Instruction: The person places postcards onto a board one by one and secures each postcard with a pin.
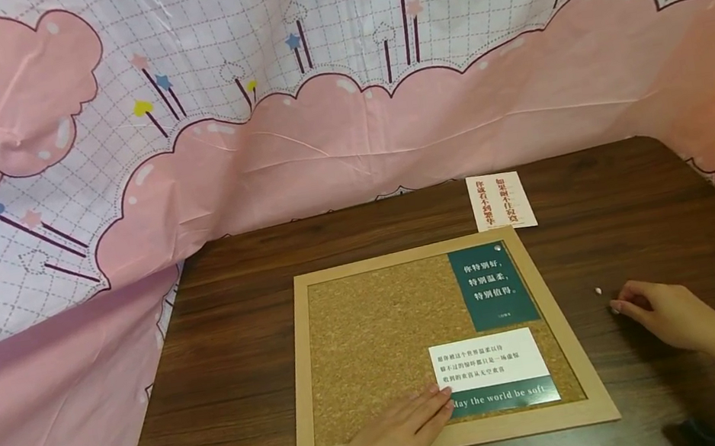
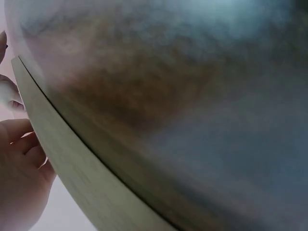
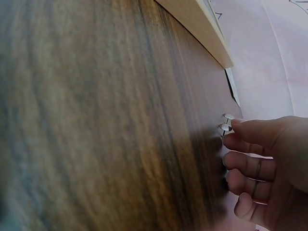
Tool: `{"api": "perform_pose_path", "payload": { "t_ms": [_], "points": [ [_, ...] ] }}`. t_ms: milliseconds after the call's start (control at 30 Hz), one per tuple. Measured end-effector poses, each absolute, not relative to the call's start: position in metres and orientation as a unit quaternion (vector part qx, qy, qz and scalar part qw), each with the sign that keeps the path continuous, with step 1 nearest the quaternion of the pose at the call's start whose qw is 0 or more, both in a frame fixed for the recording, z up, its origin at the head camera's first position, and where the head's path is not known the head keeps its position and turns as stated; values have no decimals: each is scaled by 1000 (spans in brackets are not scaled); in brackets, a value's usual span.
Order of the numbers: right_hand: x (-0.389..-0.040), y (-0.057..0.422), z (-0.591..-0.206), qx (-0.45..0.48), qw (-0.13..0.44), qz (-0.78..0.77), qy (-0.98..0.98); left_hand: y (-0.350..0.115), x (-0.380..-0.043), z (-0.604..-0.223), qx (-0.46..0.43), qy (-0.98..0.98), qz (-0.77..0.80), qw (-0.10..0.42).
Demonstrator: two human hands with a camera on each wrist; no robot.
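Closest to us lies the left hand [image 1: 392, 433], its fingers laid straight and flat, close together and gripping nothing. It rests across the lower part of the corkboard [image 1: 374, 336], and its fingertips touch the left edge of a white-and-green card [image 1: 490, 369]. That card stretches rightward from those fingertips, and on its green strip we read "May the world be soft". The board's pale wooden frame [image 1: 301, 385] runs beneath the left hand at the near side, and its right side lies between the two hands.

Further forward from the left hand, and off to the left of the right hand, we see a dark green card [image 1: 497, 308] with white Chinese characters. It sits in the board's far right corner, with a fixed thumbtack [image 1: 498, 248] at its own upper right corner.

The right hand [image 1: 669, 311] is off the board, low over the dark wood-grain surface [image 1: 226, 366]. Its fingers are curled, with thumb and forefinger narrow at a second thumbtack [image 3: 224, 127]; we cannot tell whether they have closed on it. Just ahead and left of those fingertips stands a loose thumbtack [image 1: 599, 291].

Well ahead of both hands, just past the frame's far right corner, lies a red-lettered card [image 1: 500, 202]. Beyond that, we see a curtain [image 1: 330, 131] printed with pink clouds.
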State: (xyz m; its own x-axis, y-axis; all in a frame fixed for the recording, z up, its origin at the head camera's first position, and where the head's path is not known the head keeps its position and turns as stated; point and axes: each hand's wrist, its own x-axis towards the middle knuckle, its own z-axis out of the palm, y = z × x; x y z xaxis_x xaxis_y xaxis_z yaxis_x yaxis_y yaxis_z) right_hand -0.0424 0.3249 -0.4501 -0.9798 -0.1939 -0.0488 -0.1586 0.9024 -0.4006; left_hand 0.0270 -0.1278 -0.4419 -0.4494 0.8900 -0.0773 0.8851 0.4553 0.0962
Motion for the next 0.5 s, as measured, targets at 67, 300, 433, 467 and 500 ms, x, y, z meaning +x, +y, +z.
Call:
{"api": "perform_pose_path", "payload": {
  "t_ms": [67,300,433,467,500],
  "points": [
    [-43,325,-450,-91,48,-203,974,-128,27,-441,522,851,18,60],
    [-45,325,-450,-92,66,-202,973,-127,26,-440,524,849,13,67],
    [-47,323,-449,-106,67,-190,974,-127,26,-439,524,848,13,74],
    [-47,323,-449,-109,69,-187,974,-127,26,-439,524,848,14,77],
    [-47,323,-449,-112,69,-184,974,-127,26,-438,524,848,15,79]
  ]
}}
